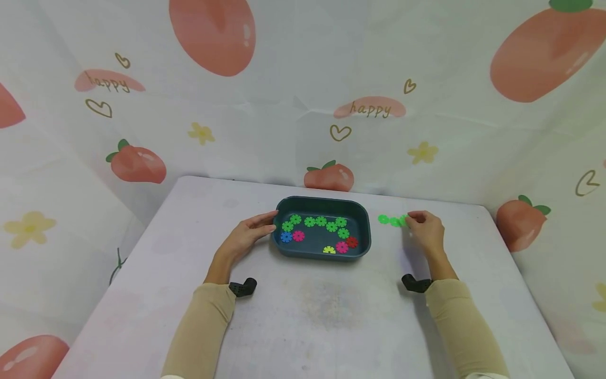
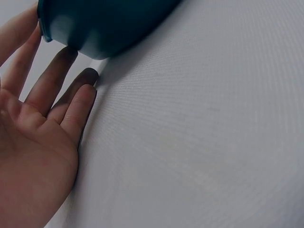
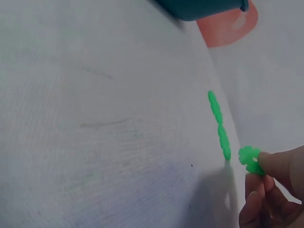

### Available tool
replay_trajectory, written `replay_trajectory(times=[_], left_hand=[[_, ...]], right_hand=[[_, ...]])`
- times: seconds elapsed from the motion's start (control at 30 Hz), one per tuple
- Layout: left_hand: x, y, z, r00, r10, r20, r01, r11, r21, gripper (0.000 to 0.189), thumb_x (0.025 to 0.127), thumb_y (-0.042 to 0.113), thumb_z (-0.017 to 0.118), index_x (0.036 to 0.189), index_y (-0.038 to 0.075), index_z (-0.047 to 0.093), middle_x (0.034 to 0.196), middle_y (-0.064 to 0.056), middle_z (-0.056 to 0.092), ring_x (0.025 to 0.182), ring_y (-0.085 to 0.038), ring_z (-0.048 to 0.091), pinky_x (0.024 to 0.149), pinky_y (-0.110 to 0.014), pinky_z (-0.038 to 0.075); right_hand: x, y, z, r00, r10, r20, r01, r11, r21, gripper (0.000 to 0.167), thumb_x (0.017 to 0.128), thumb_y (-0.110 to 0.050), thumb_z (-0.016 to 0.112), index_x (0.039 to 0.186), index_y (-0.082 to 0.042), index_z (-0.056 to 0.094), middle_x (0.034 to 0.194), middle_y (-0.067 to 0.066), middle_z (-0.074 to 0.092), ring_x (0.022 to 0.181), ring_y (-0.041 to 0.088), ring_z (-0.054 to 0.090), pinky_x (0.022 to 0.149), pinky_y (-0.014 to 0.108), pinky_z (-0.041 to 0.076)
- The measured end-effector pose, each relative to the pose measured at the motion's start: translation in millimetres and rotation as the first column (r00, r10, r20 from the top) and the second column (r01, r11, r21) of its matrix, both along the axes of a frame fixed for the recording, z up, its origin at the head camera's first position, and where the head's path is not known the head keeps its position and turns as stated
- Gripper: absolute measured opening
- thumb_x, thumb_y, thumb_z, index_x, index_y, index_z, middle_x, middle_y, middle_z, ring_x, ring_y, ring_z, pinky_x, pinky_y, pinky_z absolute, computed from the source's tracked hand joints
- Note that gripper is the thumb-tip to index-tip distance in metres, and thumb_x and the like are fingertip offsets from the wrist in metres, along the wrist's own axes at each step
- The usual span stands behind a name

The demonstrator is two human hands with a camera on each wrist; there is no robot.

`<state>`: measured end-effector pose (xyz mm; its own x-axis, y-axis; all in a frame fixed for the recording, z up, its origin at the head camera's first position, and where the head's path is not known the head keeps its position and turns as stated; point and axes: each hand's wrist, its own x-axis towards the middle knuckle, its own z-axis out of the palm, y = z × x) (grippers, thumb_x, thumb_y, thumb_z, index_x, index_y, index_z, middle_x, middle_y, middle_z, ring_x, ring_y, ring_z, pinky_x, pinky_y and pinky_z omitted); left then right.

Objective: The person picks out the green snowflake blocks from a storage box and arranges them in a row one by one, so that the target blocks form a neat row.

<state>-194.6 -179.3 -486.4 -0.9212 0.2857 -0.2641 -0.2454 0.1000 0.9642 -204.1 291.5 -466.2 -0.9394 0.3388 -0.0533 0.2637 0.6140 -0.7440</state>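
Note:
A dark teal tray (image 1: 322, 257) holds green, pink, red, blue and yellow notched plastic discs, including a blue disc (image 1: 286, 237) and a yellow disc (image 1: 329, 250). My left hand (image 1: 243, 237) rests against the tray's left side; in the left wrist view its fingers (image 2: 50, 80) are fairly straight, fingertips at the wall. To the right of the tray, my right hand (image 1: 427, 231) pinches a green disc (image 3: 249, 158) between thumb and fingertips, above the table. Beside it, flat on the table, lie two green discs (image 1: 389, 220), one close after the other.
The white table (image 1: 303, 326) has a greyish smudge in front of the tray. Behind it hangs a white cloth (image 1: 284, 147) printed with peaches, hearts and flowers. At the left edge of the table shows a thin green string (image 1: 117, 266).

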Motion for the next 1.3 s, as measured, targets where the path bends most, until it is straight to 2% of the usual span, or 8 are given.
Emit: replay_trajectory(times=[0.33, 0.5, 0.67, 0.83, 1.13, 1.3], left_hand=[[-1.0, -0.5, -0.8, 1.0, -0.006, -0.004, 0.006, 1.0, -0.008, 0.059, 0.094, 0.033, 0.075, 0.148, 0.024, 0.055, 0.158, -0.004, 0.048, 0.15, -0.023, 0.04, 0.127, -0.047, 0.03], [-1.7, -0.7, -1.1, 1.0, -0.001, -0.007, 0.001, 1.0, -0.011, 0.059, 0.093, 0.033, 0.075, 0.148, 0.024, 0.055, 0.158, -0.005, 0.048, 0.15, -0.023, 0.04, 0.127, -0.047, 0.03], [-2.4, -0.3, -1.7, 1.0, -0.001, -0.004, 0.001, 1.0, -0.009, 0.059, 0.093, 0.034, 0.076, 0.148, 0.024, 0.055, 0.158, -0.004, 0.048, 0.15, -0.023, 0.04, 0.128, -0.047, 0.029], [-2.0, -1.6, -3.4, 1.0, -0.004, -0.006, 0.004, 1.0, -0.013, 0.06, 0.093, 0.035, 0.075, 0.148, 0.025, 0.055, 0.159, -0.003, 0.047, 0.15, -0.023, 0.039, 0.128, -0.047, 0.029], [-2.1, -1.2, -5.9, 1.0, -0.005, -0.008, 0.005, 1.0, -0.016, 0.058, 0.094, 0.035, 0.074, 0.148, 0.026, 0.055, 0.158, -0.004, 0.048, 0.15, -0.023, 0.04, 0.128, -0.048, 0.029], [-2.1, -1.6, -5.3, 1.0, -0.007, -0.009, 0.007, 1.0, -0.013, 0.059, 0.093, 0.035, 0.075, 0.148, 0.025, 0.055, 0.158, -0.004, 0.048, 0.151, -0.023, 0.039, 0.128, -0.048, 0.028]], right_hand=[[-4.1, 6.8, -7.0, 0.999, -0.035, 0.003, 0.035, 0.999, 0.027, 0.031, 0.099, -0.021, 0.064, 0.12, -0.001, 0.07, 0.105, 0.014, 0.071, 0.073, 0.007, 0.056, 0.059, 0.016, 0.046], [-5.6, 6.2, -8.9, 0.999, -0.048, 0.006, 0.048, 0.998, 0.038, 0.029, 0.098, -0.021, 0.065, 0.118, 0.0, 0.071, 0.102, 0.012, 0.071, 0.077, 0.01, 0.054, 0.059, 0.016, 0.044], [-6.9, 6.2, -10.7, 0.999, -0.048, 0.009, 0.047, 0.996, 0.072, 0.028, 0.098, -0.02, 0.065, 0.116, 0.001, 0.071, 0.104, 0.016, 0.071, 0.086, 0.021, 0.059, 0.064, 0.021, 0.043], [-8.4, 6.8, -10.3, 0.999, -0.023, 0.04, 0.019, 0.994, 0.108, 0.03, 0.098, -0.02, 0.063, 0.117, 0.002, 0.07, 0.111, 0.022, 0.07, 0.096, 0.032, 0.061, 0.07, 0.028, 0.044], [-9.7, 9.3, -10.8, 0.998, 0.005, 0.07, -0.017, 0.985, 0.174, 0.033, 0.099, -0.025, 0.06, 0.118, 0.001, 0.069, 0.112, 0.021, 0.069, 0.098, 0.035, 0.062, 0.072, 0.035, 0.044], [-8.2, 6.2, -3.0, 0.997, 0.057, 0.057, -0.067, 0.977, 0.2, 0.041, 0.102, -0.029, 0.056, 0.125, 0.005, 0.063, 0.117, 0.026, 0.063, 0.104, 0.04, 0.057, 0.081, 0.046, 0.048]])
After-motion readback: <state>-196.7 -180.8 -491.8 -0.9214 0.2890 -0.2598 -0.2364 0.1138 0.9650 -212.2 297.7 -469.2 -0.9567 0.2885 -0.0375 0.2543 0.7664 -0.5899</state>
